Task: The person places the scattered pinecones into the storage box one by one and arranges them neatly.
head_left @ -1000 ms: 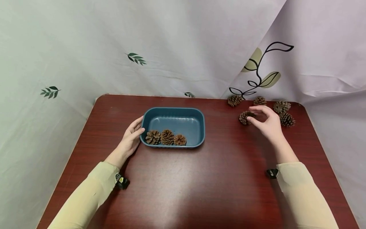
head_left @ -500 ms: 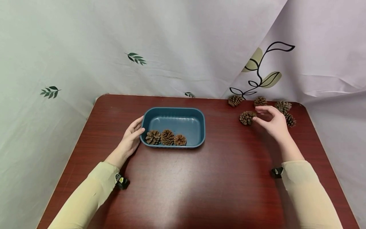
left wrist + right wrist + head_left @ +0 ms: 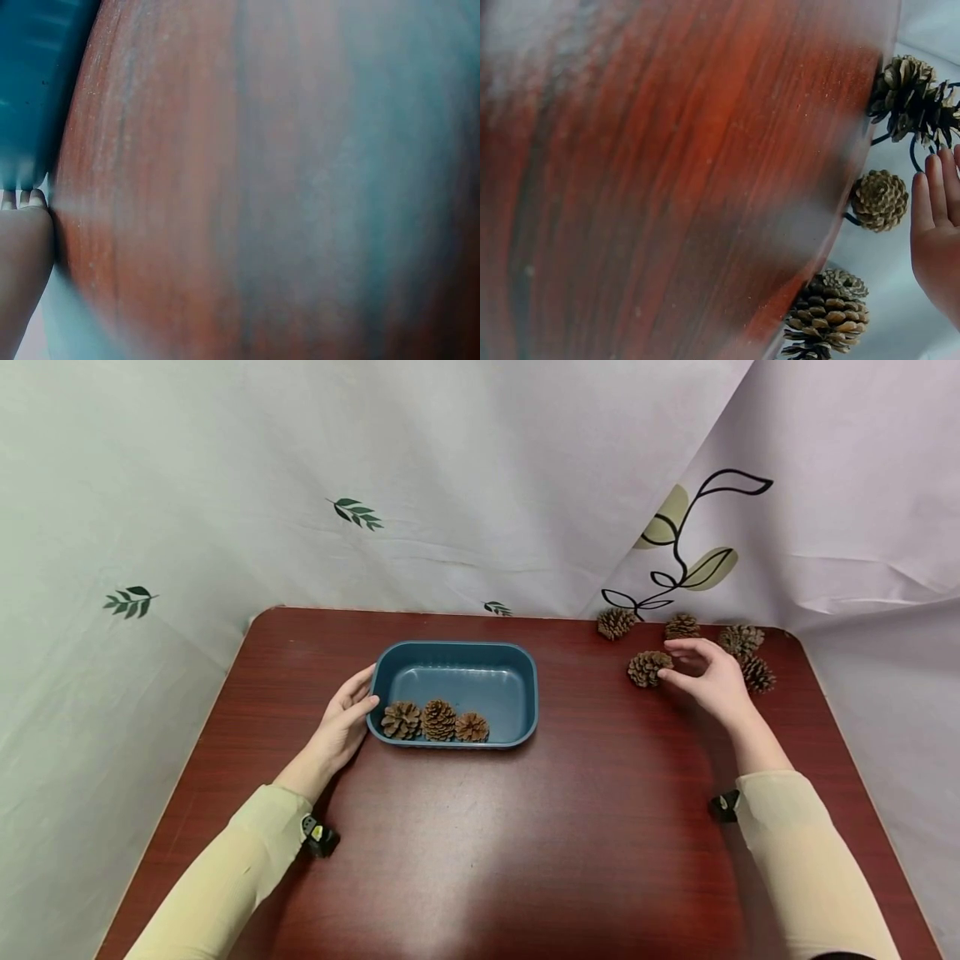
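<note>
In the head view, my left hand [image 3: 336, 727] holds the left end of a blue rectangular tub [image 3: 480, 683], thumb at the rim and fingers along the outer wall. Three brown pine cones [image 3: 438, 720] lie in a row along the tub's near side. My right hand [image 3: 712, 681] is at the back right, thumb and fingers spread apart. Its thumb tip is right at the edge of a pine cone [image 3: 647, 669] on the table. The right wrist view shows this hand with fairly straight fingers near several pine cones [image 3: 881, 200].
Behind the right hand are more pine cones: one at the back edge [image 3: 616, 624], another to its right [image 3: 682, 627], and a pair [image 3: 741, 641] near the corner. The dark red table [image 3: 480, 827] meets a hanging white leaf-print cloth [image 3: 450, 485].
My right hand has drawn back to the right from the nearest pine cone, then edged slightly left again; more of that cone shows. Left hand and tub have stayed in place.
</note>
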The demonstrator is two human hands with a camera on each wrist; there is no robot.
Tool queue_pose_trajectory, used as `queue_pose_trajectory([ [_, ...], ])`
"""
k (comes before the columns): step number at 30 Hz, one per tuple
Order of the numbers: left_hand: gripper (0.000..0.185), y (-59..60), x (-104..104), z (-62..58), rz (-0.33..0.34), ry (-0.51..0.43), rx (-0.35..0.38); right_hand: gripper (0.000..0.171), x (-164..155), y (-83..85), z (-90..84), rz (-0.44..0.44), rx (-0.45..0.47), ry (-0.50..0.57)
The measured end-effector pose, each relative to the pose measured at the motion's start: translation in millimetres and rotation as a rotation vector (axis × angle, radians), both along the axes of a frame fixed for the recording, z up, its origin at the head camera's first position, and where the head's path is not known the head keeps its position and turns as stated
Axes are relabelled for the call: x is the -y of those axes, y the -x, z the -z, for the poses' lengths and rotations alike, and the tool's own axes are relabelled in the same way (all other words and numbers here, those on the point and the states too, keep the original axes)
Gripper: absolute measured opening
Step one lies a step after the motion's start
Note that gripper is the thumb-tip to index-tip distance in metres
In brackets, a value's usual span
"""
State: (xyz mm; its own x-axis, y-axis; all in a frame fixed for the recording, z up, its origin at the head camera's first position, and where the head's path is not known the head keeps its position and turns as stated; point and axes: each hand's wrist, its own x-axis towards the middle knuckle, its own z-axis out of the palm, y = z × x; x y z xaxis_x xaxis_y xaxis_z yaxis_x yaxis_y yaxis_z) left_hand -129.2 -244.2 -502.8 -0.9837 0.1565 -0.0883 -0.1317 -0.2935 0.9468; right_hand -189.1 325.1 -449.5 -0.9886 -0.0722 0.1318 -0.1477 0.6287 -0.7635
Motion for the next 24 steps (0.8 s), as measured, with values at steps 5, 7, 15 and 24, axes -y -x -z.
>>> queue_pose_trajectory([
  [5, 0.059, 0.0, 0.3, 0.3, 0.003, 0.002, -0.002, 0.049, 0.9, 2.3, 1.2, -0.012, 0.04, -0.014],
  [7, 0.058, 0.0, 0.5, 0.3, 0.003, 0.0, -0.003, 0.05, 1.1, 3.0, 1.7, -0.02, 0.052, -0.016],
  [15, 0.058, -0.3, 0.0, -0.4, -0.003, -0.007, 0.0, 0.046, 3.0, 4.7, 1.8, -0.038, 0.076, -0.036],
  [24, 0.053, -0.5, -0.5, 0.5, -0.002, -0.018, -0.016, 0.045, 4.0, 4.8, 2.0, -0.039, 0.07, -0.045],
])
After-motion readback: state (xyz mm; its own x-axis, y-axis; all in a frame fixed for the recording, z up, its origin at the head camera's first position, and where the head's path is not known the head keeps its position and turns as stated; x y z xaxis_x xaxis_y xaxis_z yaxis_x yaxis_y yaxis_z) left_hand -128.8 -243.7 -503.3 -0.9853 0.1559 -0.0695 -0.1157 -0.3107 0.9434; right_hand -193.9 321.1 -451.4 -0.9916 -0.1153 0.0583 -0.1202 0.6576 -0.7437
